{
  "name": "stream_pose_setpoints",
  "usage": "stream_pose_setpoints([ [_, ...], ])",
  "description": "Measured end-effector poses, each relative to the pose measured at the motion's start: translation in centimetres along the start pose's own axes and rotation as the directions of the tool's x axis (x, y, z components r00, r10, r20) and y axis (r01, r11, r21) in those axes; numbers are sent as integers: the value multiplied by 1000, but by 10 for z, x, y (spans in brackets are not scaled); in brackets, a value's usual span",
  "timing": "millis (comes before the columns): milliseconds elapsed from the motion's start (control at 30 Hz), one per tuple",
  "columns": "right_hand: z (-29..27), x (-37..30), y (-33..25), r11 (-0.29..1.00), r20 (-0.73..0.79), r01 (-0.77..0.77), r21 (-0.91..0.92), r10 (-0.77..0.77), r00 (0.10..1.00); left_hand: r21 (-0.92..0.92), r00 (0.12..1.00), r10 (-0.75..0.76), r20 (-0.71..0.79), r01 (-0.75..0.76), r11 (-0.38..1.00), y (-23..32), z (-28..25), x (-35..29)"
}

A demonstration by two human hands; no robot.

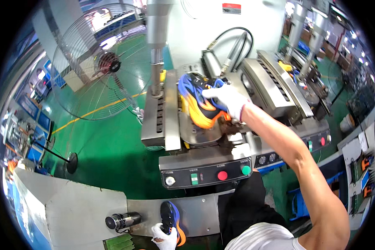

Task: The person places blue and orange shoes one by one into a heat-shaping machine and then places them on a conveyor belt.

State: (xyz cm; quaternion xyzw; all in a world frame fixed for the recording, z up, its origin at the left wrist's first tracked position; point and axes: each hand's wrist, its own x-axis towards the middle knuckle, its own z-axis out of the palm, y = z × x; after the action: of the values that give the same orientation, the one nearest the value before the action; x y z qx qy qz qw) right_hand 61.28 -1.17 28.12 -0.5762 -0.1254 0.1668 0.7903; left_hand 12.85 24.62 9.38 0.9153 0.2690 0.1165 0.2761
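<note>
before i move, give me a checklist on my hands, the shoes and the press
1. White-gloved right hand holding the blue, black and orange shoe: ok.
2. That shoe settled flat on the silver metal press: cannot tell, blurred.
3. White-gloved left hand on the second blue, black and orange shoe: ok.
4. Black-and-silver cylindrical bottle apart from the second shoe: ok.
5. Both hands off the round red button and round green button: ok.

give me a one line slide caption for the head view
Gloved right hand grips an orange-soled shoe at the metal machine; gloved left hand holds a second shoe.
</note>
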Motion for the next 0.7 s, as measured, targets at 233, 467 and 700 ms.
stream_pose_setpoints([
  [233, 3, 150, 54, 208, -290, -284, -936, 3, 957, -91, 986, 154, -70, -160, 983, -39, 27, -21],
  [467, 41, 167, 79, 193, -379, -357, -914, -92, 921, -116, 995, 63, -78, -71, 991, -40, 28, -16],
  [700, 5, 178, 76, -103, -294, -289, -952, 35, 955, -148, 995, 6, -104, -22, 989, -17, 51, -10],
])
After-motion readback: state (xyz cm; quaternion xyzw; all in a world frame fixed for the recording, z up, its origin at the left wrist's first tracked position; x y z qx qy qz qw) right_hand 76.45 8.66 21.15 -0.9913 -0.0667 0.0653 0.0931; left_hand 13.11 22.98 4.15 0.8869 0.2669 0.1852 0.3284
